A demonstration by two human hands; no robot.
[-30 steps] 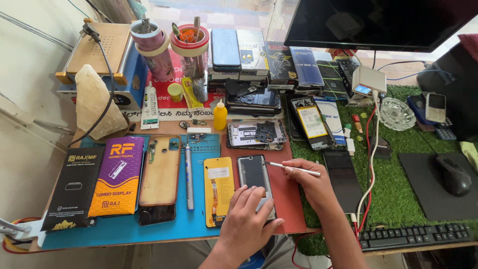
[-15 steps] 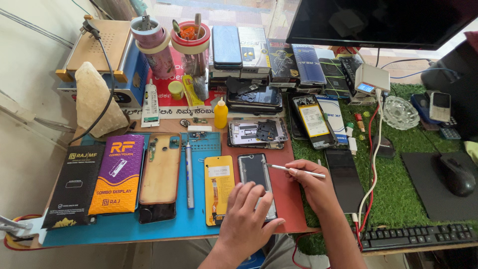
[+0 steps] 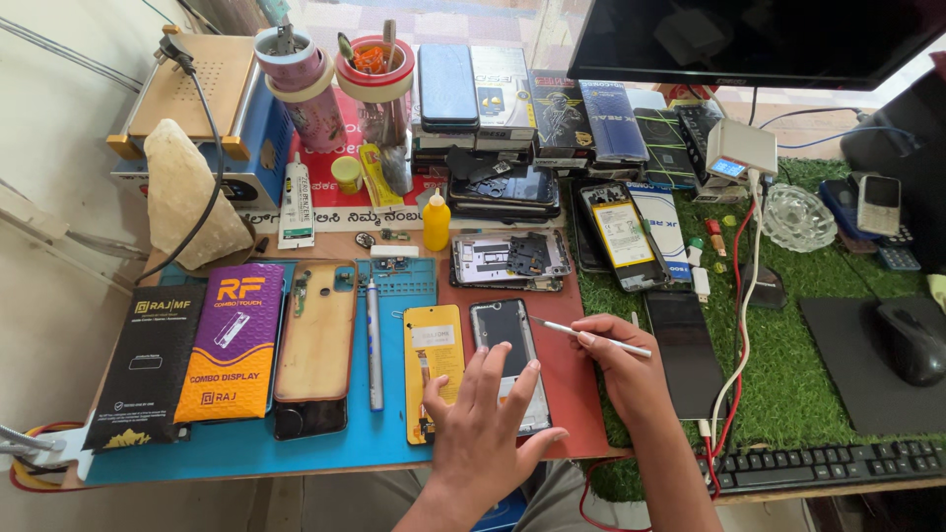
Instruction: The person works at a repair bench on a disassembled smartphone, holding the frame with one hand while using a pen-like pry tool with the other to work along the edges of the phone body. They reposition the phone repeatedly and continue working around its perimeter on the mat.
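Head view: my left hand point(image 3: 488, 419) lies flat, fingers spread & apart, pinning the lower end of the open phone point(image 3: 509, 363) on the red-brown mat point(image 3: 567, 394), nothing gripped. The phone's long axis runs away from me, near edge to far, w/ a yellow phone back point(image 3: 433, 369) just beside it on its left. My right hand point(image 3: 621, 369) is pinched shut on a thin white tool point(image 3: 591, 336) lying crosswise, tip aimed left at the phone's top right corner, so the right hand is nearer that corner & the phone sits left of that grip.
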